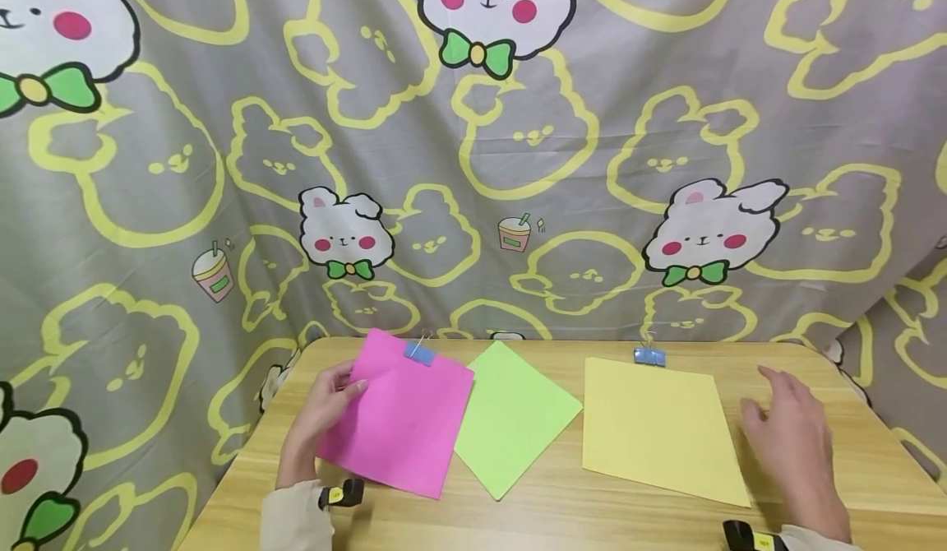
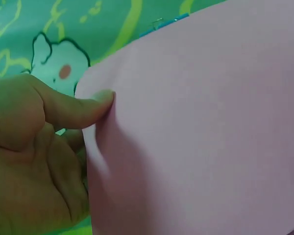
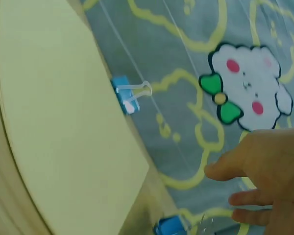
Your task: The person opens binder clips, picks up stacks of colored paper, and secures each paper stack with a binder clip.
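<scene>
My left hand [image 1: 329, 399] pinches the left edge of a pink sheet of paper [image 1: 403, 419], thumb on its front face. The sheet is raised and tilted, with a blue binder clip [image 1: 419, 354] on its top edge. In the left wrist view the thumb lies flat on the paper [image 2: 201, 122]; the fingers behind it are mostly hidden. My right hand [image 1: 792, 428] is held over the table right of a yellow sheet [image 1: 654, 428], fingers relaxed, holding nothing. Another blue binder clip [image 1: 649, 357] sits just behind the yellow sheet's top edge.
A green sheet [image 1: 518, 419] lies turned cornerwise between the pink and yellow ones, partly overlapped by the pink. One more blue clip [image 3: 169, 225] shows low in the right wrist view. Behind the wooden table [image 1: 533, 526] hangs a patterned grey curtain [image 1: 444, 164].
</scene>
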Motion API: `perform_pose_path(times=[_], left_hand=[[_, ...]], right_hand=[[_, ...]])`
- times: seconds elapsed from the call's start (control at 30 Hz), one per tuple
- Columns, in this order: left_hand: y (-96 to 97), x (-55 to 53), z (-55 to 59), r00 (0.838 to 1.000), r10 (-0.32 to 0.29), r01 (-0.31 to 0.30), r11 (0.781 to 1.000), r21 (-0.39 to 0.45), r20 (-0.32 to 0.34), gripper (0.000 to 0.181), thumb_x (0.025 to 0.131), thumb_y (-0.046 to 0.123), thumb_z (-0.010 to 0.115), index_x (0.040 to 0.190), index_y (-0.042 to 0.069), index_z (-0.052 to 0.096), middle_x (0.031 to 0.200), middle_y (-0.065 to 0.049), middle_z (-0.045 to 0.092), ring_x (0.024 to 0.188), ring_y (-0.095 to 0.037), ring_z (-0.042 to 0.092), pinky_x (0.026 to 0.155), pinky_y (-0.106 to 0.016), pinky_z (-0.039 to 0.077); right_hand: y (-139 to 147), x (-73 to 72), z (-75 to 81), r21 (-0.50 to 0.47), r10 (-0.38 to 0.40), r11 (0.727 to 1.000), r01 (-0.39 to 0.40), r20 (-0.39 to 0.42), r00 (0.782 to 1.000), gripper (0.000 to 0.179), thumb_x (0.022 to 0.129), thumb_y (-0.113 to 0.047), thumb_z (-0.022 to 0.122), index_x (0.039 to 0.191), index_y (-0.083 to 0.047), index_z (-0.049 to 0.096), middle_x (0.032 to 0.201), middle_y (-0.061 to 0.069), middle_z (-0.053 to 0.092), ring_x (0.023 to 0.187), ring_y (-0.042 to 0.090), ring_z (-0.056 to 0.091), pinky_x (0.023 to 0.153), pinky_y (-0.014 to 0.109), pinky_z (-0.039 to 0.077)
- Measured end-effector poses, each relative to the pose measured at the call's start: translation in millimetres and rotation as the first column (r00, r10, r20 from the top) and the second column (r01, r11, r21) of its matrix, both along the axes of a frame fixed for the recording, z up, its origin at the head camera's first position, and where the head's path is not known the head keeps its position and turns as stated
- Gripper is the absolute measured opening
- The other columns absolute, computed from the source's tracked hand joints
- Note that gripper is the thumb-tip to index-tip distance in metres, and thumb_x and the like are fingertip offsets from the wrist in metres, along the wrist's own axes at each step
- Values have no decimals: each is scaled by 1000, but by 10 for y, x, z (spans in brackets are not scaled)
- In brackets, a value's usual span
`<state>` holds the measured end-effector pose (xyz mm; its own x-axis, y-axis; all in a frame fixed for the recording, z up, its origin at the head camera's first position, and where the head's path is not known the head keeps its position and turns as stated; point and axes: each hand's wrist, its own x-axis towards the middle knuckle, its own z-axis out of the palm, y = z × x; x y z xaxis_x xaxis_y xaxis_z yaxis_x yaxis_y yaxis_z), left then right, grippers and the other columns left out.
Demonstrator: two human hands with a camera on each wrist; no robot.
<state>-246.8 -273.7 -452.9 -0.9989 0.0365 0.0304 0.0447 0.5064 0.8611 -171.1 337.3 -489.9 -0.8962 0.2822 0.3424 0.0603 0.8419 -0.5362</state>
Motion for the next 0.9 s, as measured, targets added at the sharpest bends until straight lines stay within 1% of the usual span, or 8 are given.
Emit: perform_pose_path(times=[0.13, 0.2, 0.37, 0.53, 0.67, 0.73, 0.8, 0.9], left_hand=[[-68, 13, -47, 999, 42, -43, 997, -59, -14, 33, 102, -3, 55, 132, -16, 56, 108, -28, 70, 96, -31, 66, 85, -39, 52], [-94, 4, -86, 998, 52, -54, 996, -77, -20, 34, 102, -4, 55, 132, -18, 55, 108, -30, 69, 97, -33, 66, 86, -42, 53], [-201, -19, -210, 994, 108, -107, 992, -72, 10, 38, 102, -4, 53, 137, -17, 51, 118, -36, 64, 103, -38, 65, 86, -45, 54], [-320, -18, -293, 986, 159, -157, 986, -52, 50, 38, 101, -5, 52, 137, -15, 51, 115, -37, 65, 98, -38, 67, 79, -44, 55], [-380, -21, -353, 977, 199, -196, 980, -47, 81, 39, 100, -5, 52, 137, -14, 49, 111, -35, 65, 92, -34, 67, 75, -40, 54], [-401, -26, -392, 972, 215, -211, 976, -52, 94, 41, 98, -6, 51, 138, -14, 48, 113, -37, 64, 95, -37, 67, 78, -43, 53], [-421, -29, -426, 968, 226, -220, 973, -68, 108, 43, 98, -5, 50, 140, -14, 46, 119, -40, 61, 101, -43, 65, 84, -48, 53], [-471, -34, -463, 962, 255, -241, 962, -130, 100, 45, 98, -3, 51, 141, -14, 44, 128, -43, 55, 112, -54, 59, 92, -59, 50]], right_hand=[[108, 14, -88, -16, -86, 996, 88, 62, 994, 56, 96, -6, 50, 146, 16, 36, 141, 46, 36, 122, 69, 34, 83, 83, 34], [143, 17, -131, -32, -109, 993, 113, 96, 989, 56, 97, -6, 47, 146, 17, 35, 141, 47, 34, 123, 70, 32, 87, 84, 32], [204, 12, -220, -71, -110, 990, 121, 139, 984, 54, 99, -6, 48, 143, 21, 35, 138, 48, 36, 122, 69, 34, 96, 79, 32], [254, 7, -249, -86, -135, 984, 155, 205, 969, 54, 100, -9, 53, 143, 20, 37, 136, 47, 41, 119, 67, 40, 96, 75, 37], [271, 5, -254, -82, -150, 982, 171, 222, 963, 50, 101, -9, 54, 139, 21, 42, 131, 43, 51, 114, 65, 47, 93, 73, 40], [277, 7, -251, -89, -154, 980, 178, 224, 962, 47, 100, -8, 55, 136, 21, 45, 126, 40, 56, 110, 63, 51, 92, 71, 41], [281, 13, -245, -97, -161, 978, 186, 222, 962, 43, 100, -7, 55, 133, 20, 49, 121, 38, 59, 106, 60, 54, 89, 68, 41], [294, 23, -236, -104, -176, 974, 204, 227, 958, 39, 100, -7, 53, 130, 18, 52, 119, 36, 62, 104, 58, 55, 86, 66, 41]])
